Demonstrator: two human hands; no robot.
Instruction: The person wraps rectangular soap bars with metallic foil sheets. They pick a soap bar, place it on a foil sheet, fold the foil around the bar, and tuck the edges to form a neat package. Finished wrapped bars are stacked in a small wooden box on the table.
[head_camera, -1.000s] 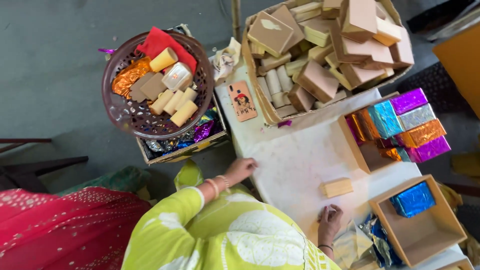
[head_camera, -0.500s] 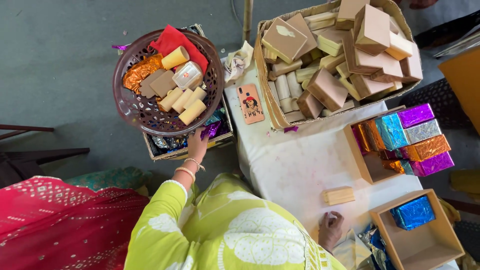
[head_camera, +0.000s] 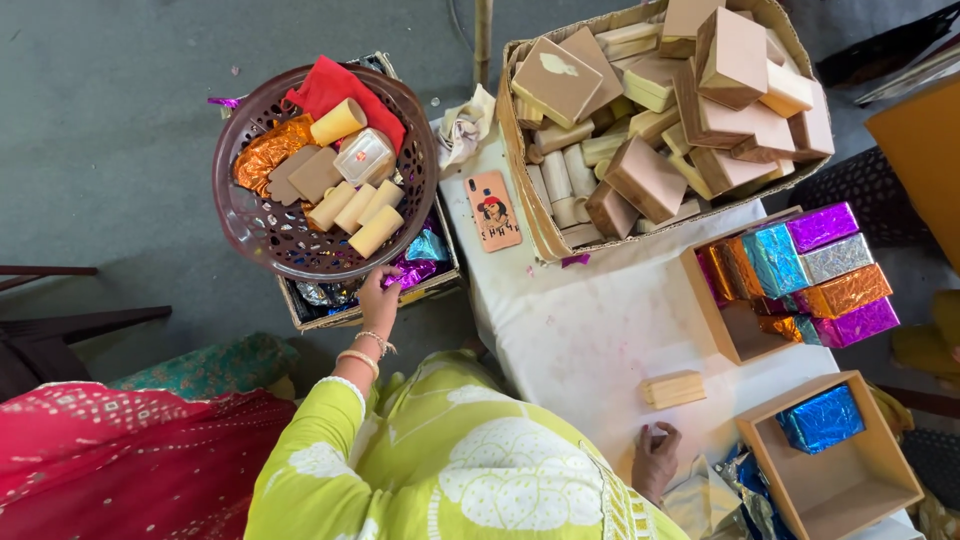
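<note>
My left hand (head_camera: 378, 298) reaches out to the left, its fingers at the rim of a brown plastic basket (head_camera: 250, 235) and at the purple foil (head_camera: 412, 272) in the carton (head_camera: 352, 312) below it. Whether it grips anything is hidden. The basket holds pale cylinders (head_camera: 356, 208), flat brown pieces, orange foil and a red cloth. My right hand (head_camera: 655, 455) rests on the white table (head_camera: 590, 330) with its fingers curled and nothing seen in it. A small pale wooden block (head_camera: 673, 388) lies just above it.
A big cardboard box (head_camera: 528, 200) of brown boxes and pale bars stands at the back. A phone (head_camera: 494, 210) lies beside it. At the right are a wooden tray (head_camera: 722, 325) of foil-wrapped boxes and another tray (head_camera: 850, 490) with one blue box. Red fabric (head_camera: 120, 460) lies at the lower left.
My left hand left the table and moved out to the basket and the foil carton. My right hand stayed on the table near the wooden block.
</note>
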